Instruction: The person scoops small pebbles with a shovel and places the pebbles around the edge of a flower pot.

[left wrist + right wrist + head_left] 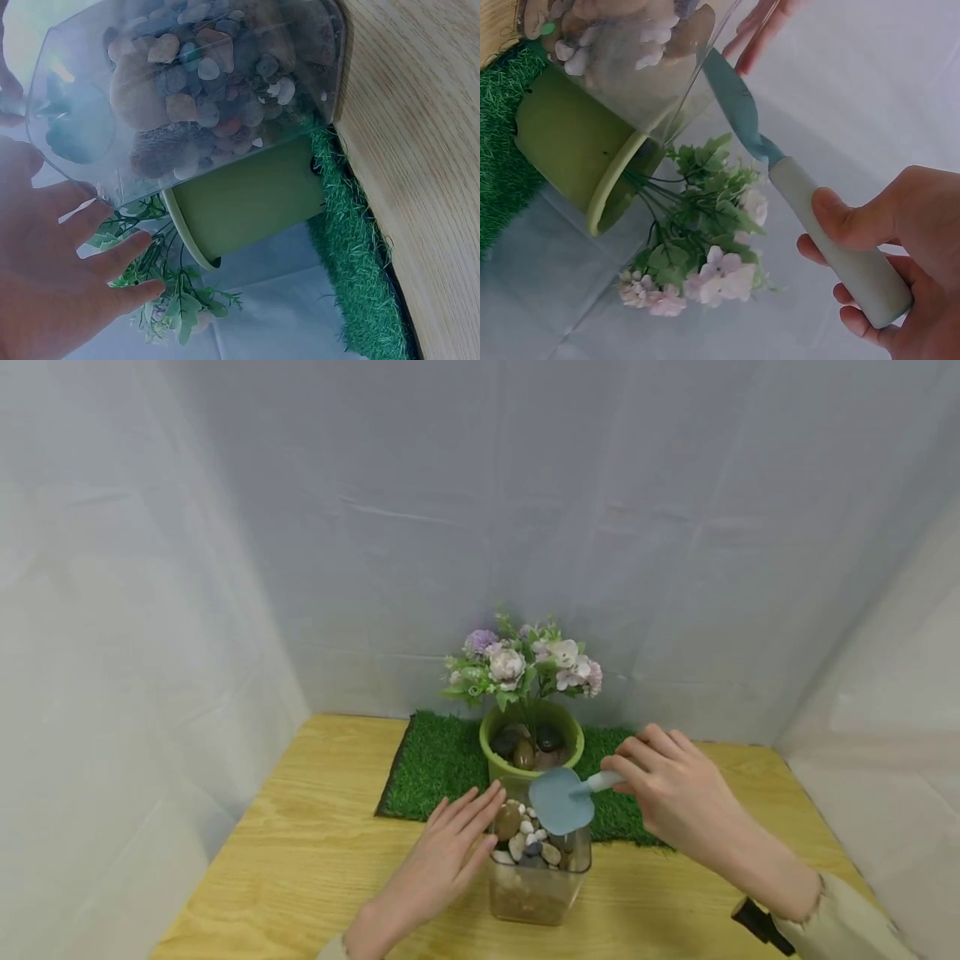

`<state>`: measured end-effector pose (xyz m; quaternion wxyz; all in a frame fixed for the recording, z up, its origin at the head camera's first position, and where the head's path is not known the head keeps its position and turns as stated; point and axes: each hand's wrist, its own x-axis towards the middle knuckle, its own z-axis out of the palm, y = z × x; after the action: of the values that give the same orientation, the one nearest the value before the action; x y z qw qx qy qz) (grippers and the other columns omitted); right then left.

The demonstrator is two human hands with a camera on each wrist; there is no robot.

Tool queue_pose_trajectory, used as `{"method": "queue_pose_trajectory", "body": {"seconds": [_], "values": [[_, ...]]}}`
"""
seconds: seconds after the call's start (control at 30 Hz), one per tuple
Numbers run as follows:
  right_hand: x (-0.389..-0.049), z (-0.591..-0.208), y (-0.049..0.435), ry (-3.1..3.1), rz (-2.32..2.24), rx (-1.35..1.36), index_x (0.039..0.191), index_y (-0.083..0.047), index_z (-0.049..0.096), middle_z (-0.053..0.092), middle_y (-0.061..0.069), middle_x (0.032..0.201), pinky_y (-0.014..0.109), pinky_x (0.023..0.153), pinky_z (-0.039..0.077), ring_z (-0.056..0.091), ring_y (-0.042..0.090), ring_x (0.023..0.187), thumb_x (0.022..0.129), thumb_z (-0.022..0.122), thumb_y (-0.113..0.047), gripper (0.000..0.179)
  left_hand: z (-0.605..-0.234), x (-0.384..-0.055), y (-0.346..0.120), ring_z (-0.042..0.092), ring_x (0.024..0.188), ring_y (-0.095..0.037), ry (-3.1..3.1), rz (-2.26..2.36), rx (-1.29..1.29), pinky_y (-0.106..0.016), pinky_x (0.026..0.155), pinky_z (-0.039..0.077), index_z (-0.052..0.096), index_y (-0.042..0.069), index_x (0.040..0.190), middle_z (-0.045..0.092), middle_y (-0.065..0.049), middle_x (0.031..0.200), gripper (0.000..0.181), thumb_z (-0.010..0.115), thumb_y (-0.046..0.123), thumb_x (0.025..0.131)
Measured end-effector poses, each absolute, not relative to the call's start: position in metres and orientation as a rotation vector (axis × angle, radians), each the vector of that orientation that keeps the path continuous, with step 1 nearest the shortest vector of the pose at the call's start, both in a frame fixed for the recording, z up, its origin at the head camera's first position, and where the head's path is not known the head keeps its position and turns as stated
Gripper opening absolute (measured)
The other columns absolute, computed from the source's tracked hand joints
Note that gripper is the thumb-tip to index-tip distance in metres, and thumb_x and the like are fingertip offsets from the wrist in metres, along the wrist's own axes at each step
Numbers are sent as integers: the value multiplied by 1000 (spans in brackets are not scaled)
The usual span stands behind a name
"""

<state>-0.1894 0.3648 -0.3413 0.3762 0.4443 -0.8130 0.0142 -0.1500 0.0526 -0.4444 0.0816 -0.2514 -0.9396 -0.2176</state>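
My right hand grips the pale handle of a small blue-grey trowel. The trowel's blade sits over the mouth of a clear plastic container, and no stones show on it. Inside the container lie pebbles of white, brown and dark colours. My left hand has its fingers extended, with the fingertips at the container's left rim. Just behind stands a green flower pot with larger stones and artificial flowers in white, pink and purple.
The pot stands on a mat of artificial grass with a dark edge. Beneath everything is a wooden table. Pale sheets hang behind and at both sides. A dark strap shows at the right wrist.
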Motion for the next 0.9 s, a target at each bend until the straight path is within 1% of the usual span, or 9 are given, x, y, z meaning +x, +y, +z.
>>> {"method": "queue_pose_trajectory", "body": {"seconds": [0.1, 0.2, 0.33, 0.4, 0.53, 0.67, 0.8, 0.9], "values": [[-190, -339, 357, -2075, -48, 1172, 96, -8, 71, 66, 7, 90, 37, 66, 41, 53, 27, 85, 68, 86, 5, 35, -444, -150, 53, 26, 152, -24, -2817, -646, -754, -56, 123, 16, 28, 22, 161, 20, 9, 167, 54, 40, 36, 110], [-190, -339, 350, -2076, -132, 1216, 95, -9, 70, 65, 6, 91, 36, 68, 42, 51, 26, 86, 66, 85, 11, 38, -444, -149, 52, 26, 152, -24, -2819, -642, -756, -56, 123, 17, 29, 21, 161, 21, 9, 167, 54, 41, 36, 111], [-197, -342, 346, -2077, -168, 1287, 94, -12, 71, 66, 3, 92, 34, 69, 41, 49, 22, 85, 70, 87, 6, 34, -443, -149, 53, 26, 153, -24, -2820, -639, -757, -57, 123, 18, 29, 21, 161, 21, 9, 167, 54, 41, 36, 111], [-202, -343, 346, -2076, -150, 1330, 95, -13, 72, 66, 2, 93, 33, 69, 39, 48, 21, 85, 72, 86, 5, 33, -443, -150, 53, 27, 152, -25, -2813, -646, -760, -58, 122, 18, 30, 20, 161, 22, 8, 167, 54, 41, 36, 111], [-211, -340, 350, -2067, -71, 1407, 98, -15, 73, 67, -1, 94, 33, 69, 38, 48, 19, 84, 71, 86, 3, 35, -444, -151, 53, 29, 151, -28, -2792, -644, -770, -60, 121, 20, 31, 19, 161, 25, 5, 167, 54, 42, 34, 110], [-212, -337, 350, -2055, -20, 1458, 98, -18, 74, 69, -3, 96, 33, 69, 42, 51, 19, 87, 71, 88, 3, 37, -446, -151, 53, 30, 151, -29, -2779, -630, -778, -60, 121, 21, 30, 19, 161, 24, 5, 167, 54, 43, 34, 110], [-212, -336, 347, -2071, -18, 1473, 100, -18, 75, 70, -3, 98, 35, 73, 46, 54, 20, 91, 70, 86, 8, 41, -447, -151, 53, 30, 151, -28, -2778, -629, -773, -60, 121, 21, 31, 20, 161, 25, 6, 167, 54, 43, 34, 110], [-217, -334, 347, -2078, 6, 1492, 99, -19, 75, 70, -4, 96, 34, 71, 45, 53, 18, 88, 70, 88, 5, 40, -446, -151, 53, 28, 152, -26, -2789, -632, -763, -59, 122, 20, 30, 21, 161, 24, 7, 167, 54, 42, 35, 110]]}}
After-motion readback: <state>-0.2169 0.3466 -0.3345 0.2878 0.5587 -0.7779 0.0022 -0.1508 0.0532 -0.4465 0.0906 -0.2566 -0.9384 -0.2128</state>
